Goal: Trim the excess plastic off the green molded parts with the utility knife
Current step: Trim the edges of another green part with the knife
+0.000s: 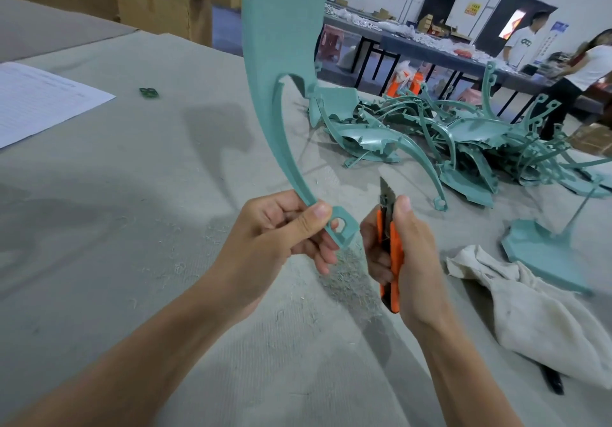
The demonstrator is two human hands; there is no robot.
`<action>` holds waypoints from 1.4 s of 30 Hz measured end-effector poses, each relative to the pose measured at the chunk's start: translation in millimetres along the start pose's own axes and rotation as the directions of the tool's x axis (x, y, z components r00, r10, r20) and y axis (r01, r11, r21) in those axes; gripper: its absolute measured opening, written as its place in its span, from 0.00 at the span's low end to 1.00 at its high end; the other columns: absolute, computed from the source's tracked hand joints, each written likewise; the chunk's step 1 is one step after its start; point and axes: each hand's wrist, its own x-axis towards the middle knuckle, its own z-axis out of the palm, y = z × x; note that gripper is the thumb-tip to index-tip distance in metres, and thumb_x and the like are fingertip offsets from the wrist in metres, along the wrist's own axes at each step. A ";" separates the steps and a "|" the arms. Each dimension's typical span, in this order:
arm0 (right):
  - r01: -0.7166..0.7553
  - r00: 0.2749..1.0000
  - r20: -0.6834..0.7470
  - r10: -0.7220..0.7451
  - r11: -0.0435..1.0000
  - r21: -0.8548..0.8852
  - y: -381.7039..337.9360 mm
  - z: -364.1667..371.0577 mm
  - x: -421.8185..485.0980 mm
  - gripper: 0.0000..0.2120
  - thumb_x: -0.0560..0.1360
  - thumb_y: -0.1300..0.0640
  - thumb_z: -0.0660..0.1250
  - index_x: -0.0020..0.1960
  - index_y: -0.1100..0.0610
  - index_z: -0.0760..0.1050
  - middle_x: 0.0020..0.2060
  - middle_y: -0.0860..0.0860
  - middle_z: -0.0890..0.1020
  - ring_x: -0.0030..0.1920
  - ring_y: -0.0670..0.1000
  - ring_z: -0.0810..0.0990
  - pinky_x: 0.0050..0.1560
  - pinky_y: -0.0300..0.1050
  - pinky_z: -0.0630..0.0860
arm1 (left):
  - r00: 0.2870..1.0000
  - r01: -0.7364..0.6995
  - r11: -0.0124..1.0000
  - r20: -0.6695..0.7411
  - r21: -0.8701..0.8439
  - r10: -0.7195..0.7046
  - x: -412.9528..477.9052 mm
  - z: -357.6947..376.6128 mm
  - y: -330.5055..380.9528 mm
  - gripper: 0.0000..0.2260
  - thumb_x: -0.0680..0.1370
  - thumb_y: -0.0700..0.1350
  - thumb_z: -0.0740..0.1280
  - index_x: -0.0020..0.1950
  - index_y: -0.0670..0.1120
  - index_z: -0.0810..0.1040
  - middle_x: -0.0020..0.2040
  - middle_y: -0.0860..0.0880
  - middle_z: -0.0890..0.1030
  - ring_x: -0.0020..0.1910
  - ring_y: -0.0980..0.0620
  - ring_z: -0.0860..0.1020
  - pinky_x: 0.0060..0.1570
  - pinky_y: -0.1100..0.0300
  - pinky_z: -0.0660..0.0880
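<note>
A long curved green molded part [281,72] stands upright in front of me, its wide end out of view at the top. My left hand [281,231] pinches its narrow lower end, just above a tab with a hole [342,224]. My right hand [400,254] grips an orange and black utility knife [390,248] upright, blade out and pointing up, a short gap to the right of the tab. The blade touches nothing.
A pile of green molded parts [463,142] lies at the back right. One flat green part [543,254] and a white cloth [536,314] lie to the right. Plastic shavings [347,277] litter the grey tabletop. A paper sheet [39,98] lies far left. Cardboard boxes stand behind; two people work beyond.
</note>
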 end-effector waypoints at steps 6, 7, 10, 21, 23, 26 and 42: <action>0.039 0.999 -0.005 -0.039 0.993 0.110 -2.8 2.6 -0.3 0.21 0.67 0.32 0.72 0.39 0.50 0.81 0.23 0.46 0.64 0.23 0.44 0.59 0.24 0.36 0.59 | 1.000 -0.005 1.000 -0.006 0.015 0.005 1.5 -0.1 -0.6 0.08 0.74 0.46 0.67 0.39 0.46 0.83 0.34 0.45 0.80 0.30 0.49 0.78 0.30 0.62 0.75; 0.079 0.997 0.017 -0.082 0.991 0.107 -3.4 2.2 -0.5 0.14 0.68 0.40 0.75 0.43 0.50 0.83 0.22 0.46 0.64 0.22 0.45 0.59 0.25 0.36 0.60 | 1.000 -0.009 1.000 -0.006 0.013 0.010 1.7 -0.2 -0.4 0.08 0.73 0.47 0.67 0.39 0.45 0.84 0.34 0.44 0.80 0.30 0.49 0.78 0.30 0.62 0.75; 0.159 0.987 0.026 -0.161 0.985 0.067 -4.3 4.1 -2.3 0.11 0.68 0.51 0.75 0.50 0.47 0.85 0.22 0.49 0.60 0.23 0.48 0.57 0.26 0.40 0.58 | 0.999 -0.019 1.000 -0.033 0.003 0.020 2.5 -0.4 -0.5 0.08 0.73 0.47 0.67 0.39 0.45 0.84 0.33 0.43 0.80 0.30 0.49 0.78 0.30 0.61 0.75; 0.225 0.953 -0.206 -0.223 0.974 -0.013 -4.7 14.3 -6.1 0.04 0.67 0.51 0.76 0.38 0.49 0.82 0.21 0.52 0.66 0.22 0.51 0.62 0.24 0.45 0.61 | 0.995 -0.019 1.000 -0.101 0.000 0.019 2.9 -1.8 -0.3 0.08 0.74 0.45 0.67 0.40 0.44 0.84 0.34 0.43 0.80 0.30 0.49 0.78 0.30 0.61 0.75; 0.172 0.966 -0.207 -0.152 0.982 0.079 -4.1 12.2 -5.7 0.07 0.69 0.50 0.74 0.36 0.51 0.79 0.22 0.48 0.67 0.22 0.48 0.62 0.25 0.40 0.61 | 0.993 -0.012 1.000 -0.121 -0.013 0.010 3.0 -1.4 -0.6 0.08 0.74 0.45 0.66 0.39 0.43 0.83 0.33 0.43 0.80 0.30 0.49 0.78 0.30 0.61 0.75; 0.099 0.984 -0.160 -0.078 0.987 0.124 -2.1 12.3 -6.0 0.13 0.75 0.47 0.70 0.34 0.53 0.80 0.21 0.47 0.65 0.22 0.46 0.61 0.24 0.38 0.60 | 0.990 -0.002 1.000 -0.140 -0.019 -0.001 3.4 -0.6 -0.6 0.09 0.74 0.44 0.66 0.37 0.44 0.83 0.32 0.44 0.80 0.29 0.49 0.77 0.29 0.61 0.75; 0.293 0.939 -0.028 -0.343 0.839 -0.458 1.7 20.5 -8.7 0.22 0.80 0.39 0.56 0.40 0.56 0.72 0.27 0.52 0.68 0.26 0.49 0.65 0.28 0.38 0.62 | 0.979 0.030 0.970 -0.186 -0.242 -0.076 2.9 -2.8 0.5 0.08 0.68 0.48 0.71 0.38 0.45 0.85 0.34 0.45 0.81 0.31 0.53 0.80 0.31 0.65 0.75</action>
